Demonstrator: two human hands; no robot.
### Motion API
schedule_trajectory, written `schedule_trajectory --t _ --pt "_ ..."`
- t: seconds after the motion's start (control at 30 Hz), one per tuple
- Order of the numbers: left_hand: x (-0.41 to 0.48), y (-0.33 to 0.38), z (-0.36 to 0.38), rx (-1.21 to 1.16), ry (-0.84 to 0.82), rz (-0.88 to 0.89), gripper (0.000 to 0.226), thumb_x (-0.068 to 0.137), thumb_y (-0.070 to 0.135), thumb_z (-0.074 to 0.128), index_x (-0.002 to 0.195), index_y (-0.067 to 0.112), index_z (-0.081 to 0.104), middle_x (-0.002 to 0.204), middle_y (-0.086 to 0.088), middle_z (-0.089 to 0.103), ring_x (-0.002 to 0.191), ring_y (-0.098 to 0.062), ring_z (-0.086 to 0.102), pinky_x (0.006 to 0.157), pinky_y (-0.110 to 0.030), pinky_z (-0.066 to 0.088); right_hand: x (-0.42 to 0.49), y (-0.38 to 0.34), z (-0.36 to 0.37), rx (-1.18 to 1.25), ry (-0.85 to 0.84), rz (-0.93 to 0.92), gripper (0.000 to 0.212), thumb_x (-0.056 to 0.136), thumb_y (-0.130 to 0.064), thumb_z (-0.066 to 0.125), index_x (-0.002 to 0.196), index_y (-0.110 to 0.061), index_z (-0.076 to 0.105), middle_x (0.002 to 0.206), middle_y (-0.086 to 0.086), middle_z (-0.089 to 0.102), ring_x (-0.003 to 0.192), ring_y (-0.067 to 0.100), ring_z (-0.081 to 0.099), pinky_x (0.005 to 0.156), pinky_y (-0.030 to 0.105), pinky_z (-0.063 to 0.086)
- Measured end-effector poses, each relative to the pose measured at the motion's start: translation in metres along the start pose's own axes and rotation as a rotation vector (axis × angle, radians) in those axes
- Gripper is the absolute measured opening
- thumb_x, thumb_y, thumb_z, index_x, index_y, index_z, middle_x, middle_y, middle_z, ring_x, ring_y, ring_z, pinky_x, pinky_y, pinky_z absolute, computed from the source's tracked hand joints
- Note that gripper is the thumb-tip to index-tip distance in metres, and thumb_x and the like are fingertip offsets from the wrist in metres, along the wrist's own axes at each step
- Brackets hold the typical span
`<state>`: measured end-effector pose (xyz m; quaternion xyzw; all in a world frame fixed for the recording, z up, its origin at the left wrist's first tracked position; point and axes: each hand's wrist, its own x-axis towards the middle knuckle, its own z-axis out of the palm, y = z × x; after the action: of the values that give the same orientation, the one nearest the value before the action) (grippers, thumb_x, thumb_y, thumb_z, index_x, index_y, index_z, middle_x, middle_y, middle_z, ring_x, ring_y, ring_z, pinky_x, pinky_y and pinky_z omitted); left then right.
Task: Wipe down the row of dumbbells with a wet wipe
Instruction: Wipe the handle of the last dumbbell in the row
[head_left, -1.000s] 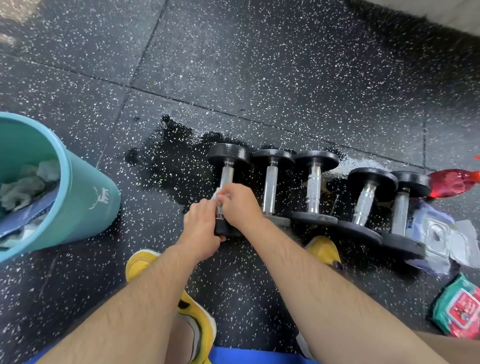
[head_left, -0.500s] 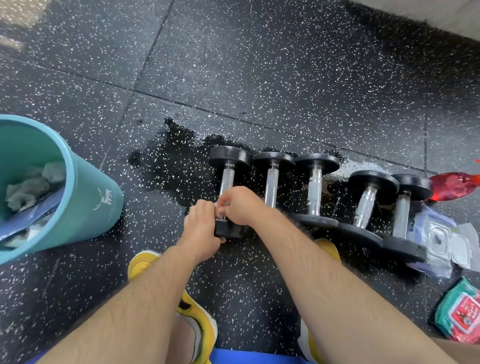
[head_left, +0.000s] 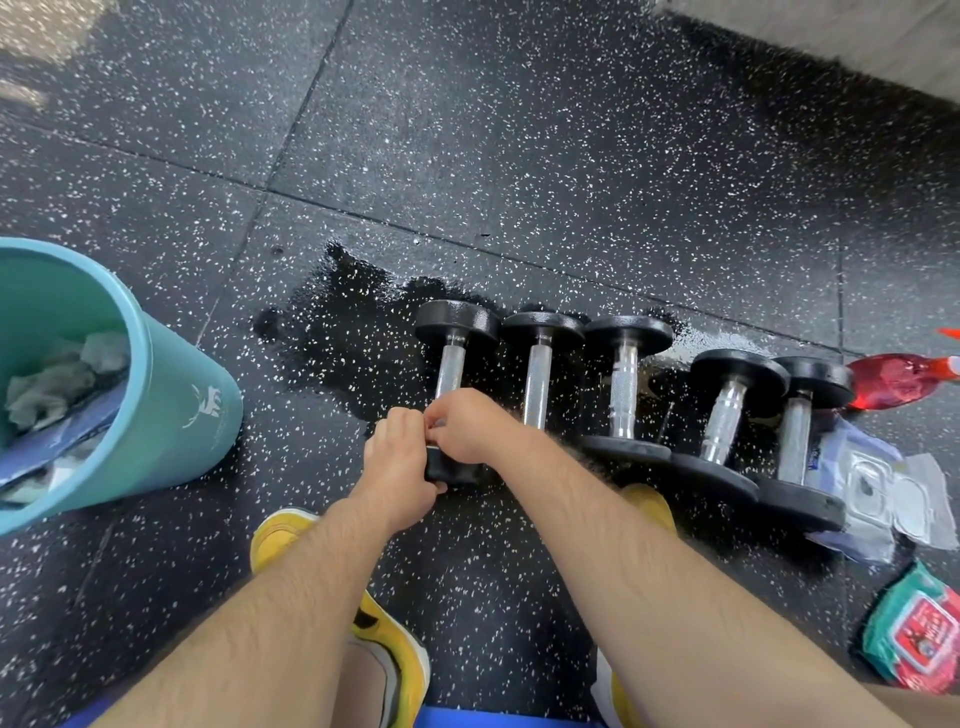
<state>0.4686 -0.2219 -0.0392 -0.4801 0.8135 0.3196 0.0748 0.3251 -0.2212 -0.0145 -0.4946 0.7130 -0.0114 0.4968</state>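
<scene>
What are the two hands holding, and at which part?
Both hold the leftmost dumbbell at its near end: the left hand grips the black head, the right hand curls round the handle beside it. No wipe shows.

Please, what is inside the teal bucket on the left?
In the teal bucket lie crumpled grey wipes and something blue. Its bottom is hidden beneath them.

One wide-angle camera on the person's head looks steeply down and slightly forward at the black, white-speckled rubber floor (head_left: 519, 130). It sits close: the bare forearms (head_left: 291, 597) enter from the bottom edge, and the leftmost black-headed, chrome-handled dumbbell (head_left: 451, 364) lies at frame centre, the floor running to the top edge.
</scene>
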Motion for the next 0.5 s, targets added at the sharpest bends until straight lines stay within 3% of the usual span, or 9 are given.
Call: schedule_trajectory --t 0.2,0.43,0.5 --pt "0.000 0.000 -0.004 -0.015 0.006 0.010 0.061 0.071 0.025 0.085 0.099 0.022 0.032 0.108 0.003 0.032 0.099 -0.019 0.036 0.090 -0.036 0.037 -0.003 0.012 -0.012 0.026 -0.017 0.010 0.005 0.093 -0.025 0.069 0.090 -0.025 0.073 0.093 -0.008 0.068 0.088 0.011 0.062 0.070 0.026 0.048" --pt "0.001 -0.002 -0.003 -0.005 0.004 0.012 0.061 0.070 0.030 0.086 0.098 0.022 0.032 0.105 0.004 0.032 0.095 -0.017 0.034 0.091 -0.038 0.038 -0.002 0.017 -0.023 -0.125 -0.096 0.091 0.013 0.093 -0.022 0.067 0.102 -0.016 0.075 0.094 -0.002 0.071 0.093 0.019 0.066 0.085 0.034 0.055" --pt "0.001 -0.002 -0.004 -0.014 0.003 0.007 0.061 0.070 0.029 0.086 0.098 0.022 0.033 0.105 0.004 0.033 0.095 -0.017 0.035 0.090 -0.037 0.039 -0.002 0.019 -0.022 -0.037 -0.029 0.134 0.018 0.094 -0.018 0.063 0.103 -0.008 0.075 0.094 0.009 0.074 0.092 0.027 0.068 0.084 0.037 0.057"
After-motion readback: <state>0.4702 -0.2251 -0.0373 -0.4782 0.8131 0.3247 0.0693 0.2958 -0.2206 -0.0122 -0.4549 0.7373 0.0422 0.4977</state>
